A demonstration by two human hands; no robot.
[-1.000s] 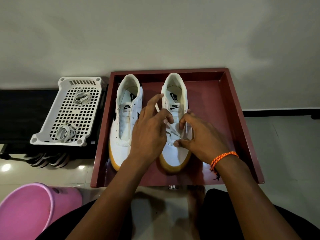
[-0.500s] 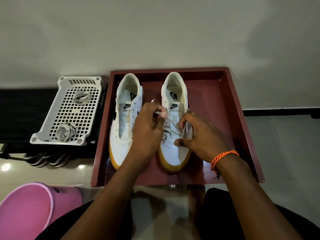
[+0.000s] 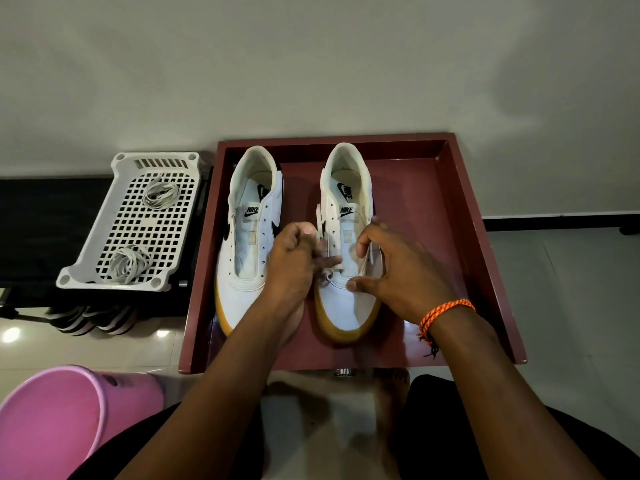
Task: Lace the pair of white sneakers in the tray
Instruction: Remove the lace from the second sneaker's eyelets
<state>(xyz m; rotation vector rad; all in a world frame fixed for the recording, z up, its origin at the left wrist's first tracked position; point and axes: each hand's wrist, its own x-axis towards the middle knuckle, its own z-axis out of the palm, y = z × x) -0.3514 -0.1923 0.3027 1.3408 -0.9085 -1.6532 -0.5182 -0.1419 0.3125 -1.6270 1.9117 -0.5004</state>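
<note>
Head view: the tray (image 3: 485,258) lies square before me, both sneakers inside with toes toward me and heels at the far wall. My hands work the right sneaker (image 3: 346,306), its long axis running straight away from me. My left hand (image 3: 294,261) pinches the lace (image 3: 325,271) at its near eyelets; my right hand (image 3: 401,275) grips the other flank. The left sneaker (image 3: 242,237) crowds my left wrist; bare tray floor lies on the right.

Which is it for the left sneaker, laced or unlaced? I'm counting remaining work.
Unlaced: the left sneaker shows bare eyelets and an exposed tongue, with no lace across it.
</note>
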